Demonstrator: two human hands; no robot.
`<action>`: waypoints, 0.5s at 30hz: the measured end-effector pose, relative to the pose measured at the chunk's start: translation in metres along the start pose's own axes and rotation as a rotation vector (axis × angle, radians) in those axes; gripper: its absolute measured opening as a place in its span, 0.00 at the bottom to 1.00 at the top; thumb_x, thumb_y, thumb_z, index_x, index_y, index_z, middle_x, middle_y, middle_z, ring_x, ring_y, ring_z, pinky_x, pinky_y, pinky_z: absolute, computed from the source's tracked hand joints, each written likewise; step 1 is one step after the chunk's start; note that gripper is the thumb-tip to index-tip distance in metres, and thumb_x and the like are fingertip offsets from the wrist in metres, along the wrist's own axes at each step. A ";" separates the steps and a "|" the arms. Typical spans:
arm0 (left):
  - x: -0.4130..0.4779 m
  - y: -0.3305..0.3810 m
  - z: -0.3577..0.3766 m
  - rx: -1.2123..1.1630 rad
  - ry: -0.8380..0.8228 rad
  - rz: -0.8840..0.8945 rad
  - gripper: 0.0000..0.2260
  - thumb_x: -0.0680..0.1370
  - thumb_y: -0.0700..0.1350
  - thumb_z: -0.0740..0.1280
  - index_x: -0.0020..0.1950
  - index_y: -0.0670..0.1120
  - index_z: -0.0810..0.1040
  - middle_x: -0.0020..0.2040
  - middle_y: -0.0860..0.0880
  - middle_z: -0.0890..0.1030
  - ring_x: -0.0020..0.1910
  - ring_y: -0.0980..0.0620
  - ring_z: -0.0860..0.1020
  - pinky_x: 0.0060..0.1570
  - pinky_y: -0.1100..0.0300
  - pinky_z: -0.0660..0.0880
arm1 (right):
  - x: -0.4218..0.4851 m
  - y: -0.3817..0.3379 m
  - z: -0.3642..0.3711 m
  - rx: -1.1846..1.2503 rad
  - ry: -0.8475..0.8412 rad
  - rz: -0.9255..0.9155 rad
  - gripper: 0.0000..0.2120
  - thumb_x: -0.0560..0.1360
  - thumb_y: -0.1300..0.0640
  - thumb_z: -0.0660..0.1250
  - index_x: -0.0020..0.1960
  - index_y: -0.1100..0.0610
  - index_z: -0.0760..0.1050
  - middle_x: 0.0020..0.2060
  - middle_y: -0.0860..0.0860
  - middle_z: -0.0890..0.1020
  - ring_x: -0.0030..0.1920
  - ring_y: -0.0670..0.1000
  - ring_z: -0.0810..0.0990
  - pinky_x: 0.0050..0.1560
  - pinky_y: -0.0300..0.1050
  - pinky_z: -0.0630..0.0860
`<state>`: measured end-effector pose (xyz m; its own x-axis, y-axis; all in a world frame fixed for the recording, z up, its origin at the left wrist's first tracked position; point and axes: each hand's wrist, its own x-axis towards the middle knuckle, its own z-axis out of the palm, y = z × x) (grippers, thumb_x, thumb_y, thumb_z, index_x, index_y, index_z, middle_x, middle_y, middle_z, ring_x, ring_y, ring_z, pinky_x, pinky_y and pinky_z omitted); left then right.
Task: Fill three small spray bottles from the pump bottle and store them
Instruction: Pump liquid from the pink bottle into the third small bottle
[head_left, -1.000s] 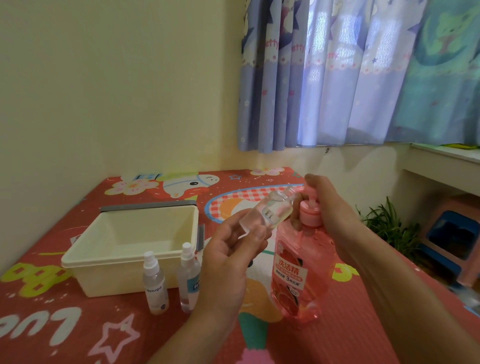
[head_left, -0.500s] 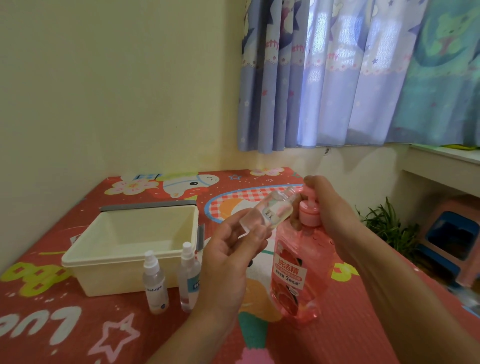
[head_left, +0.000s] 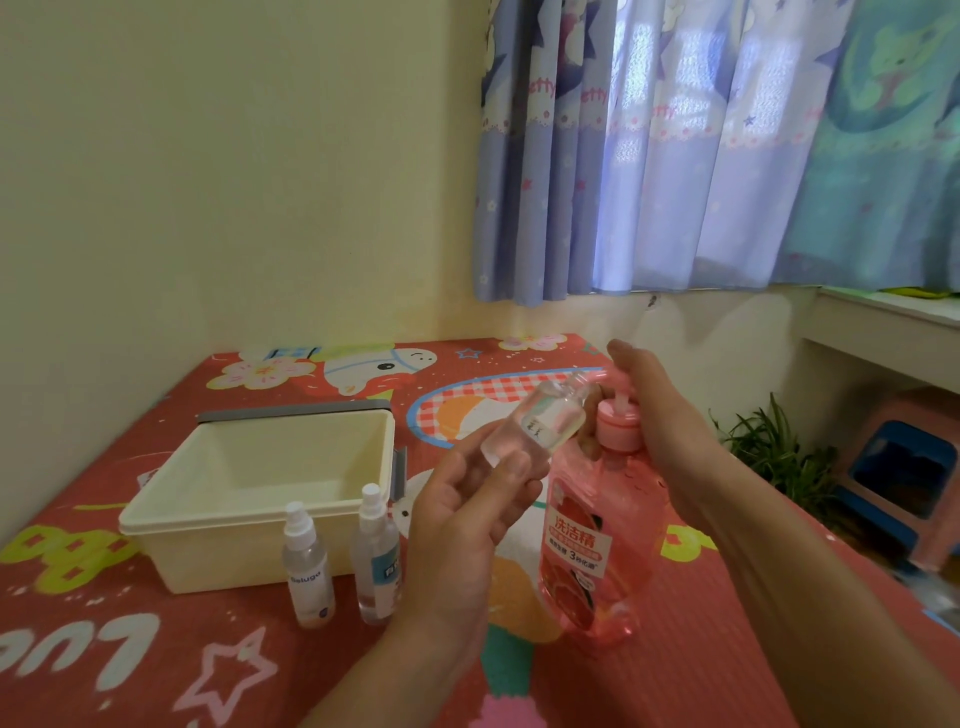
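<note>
Now: small bottle tipped at the pump

Left hand (head_left: 467, 519) pinches small clear bottle (head_left: 545, 421), tilted, neck at the spout. Right hand (head_left: 660, 410) curls over the head of the pink pump bottle (head_left: 597, 545), which stands upright on the red mat (head_left: 156, 675). Beluga sprayer (head_left: 307, 566) and blue-label sprayer (head_left: 376, 561) stand before the cream tub (head_left: 249, 525).

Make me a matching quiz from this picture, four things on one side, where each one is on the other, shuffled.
1 pump bottle
2 uncapped small bottle
3 storage bin
4 leftmost spray bottle

A held tilted in the left hand
B standing in front of the bin
C pink, pump head under the right hand
D open, nearest the wall

Pairs: 1-C, 2-A, 3-D, 4-B
</note>
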<state>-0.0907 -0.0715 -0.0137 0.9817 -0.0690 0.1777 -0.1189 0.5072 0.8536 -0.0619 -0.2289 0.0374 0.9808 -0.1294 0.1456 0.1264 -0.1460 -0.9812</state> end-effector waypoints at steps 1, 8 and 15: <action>0.000 0.000 0.001 -0.050 -0.002 -0.026 0.19 0.69 0.45 0.70 0.59 0.46 0.80 0.52 0.47 0.86 0.52 0.48 0.84 0.48 0.62 0.80 | -0.001 -0.001 0.000 -0.005 -0.005 -0.001 0.32 0.78 0.34 0.53 0.30 0.57 0.74 0.26 0.57 0.78 0.28 0.52 0.74 0.37 0.48 0.69; -0.004 -0.002 0.009 -0.354 -0.028 -0.234 0.22 0.69 0.43 0.69 0.62 0.39 0.78 0.52 0.41 0.85 0.48 0.48 0.84 0.49 0.61 0.82 | -0.004 -0.003 -0.001 -0.033 -0.018 -0.022 0.33 0.76 0.29 0.53 0.43 0.59 0.73 0.31 0.62 0.74 0.27 0.49 0.73 0.35 0.47 0.68; -0.005 -0.003 0.009 -0.499 -0.036 -0.388 0.20 0.70 0.43 0.69 0.62 0.39 0.79 0.55 0.41 0.84 0.49 0.48 0.83 0.44 0.62 0.82 | -0.006 -0.004 -0.001 -0.004 -0.001 0.013 0.33 0.77 0.30 0.54 0.37 0.60 0.73 0.28 0.58 0.77 0.33 0.55 0.71 0.40 0.50 0.68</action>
<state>-0.0969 -0.0802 -0.0134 0.9327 -0.3528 -0.0746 0.3369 0.7785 0.5295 -0.0679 -0.2285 0.0407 0.9826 -0.1304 0.1323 0.1126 -0.1483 -0.9825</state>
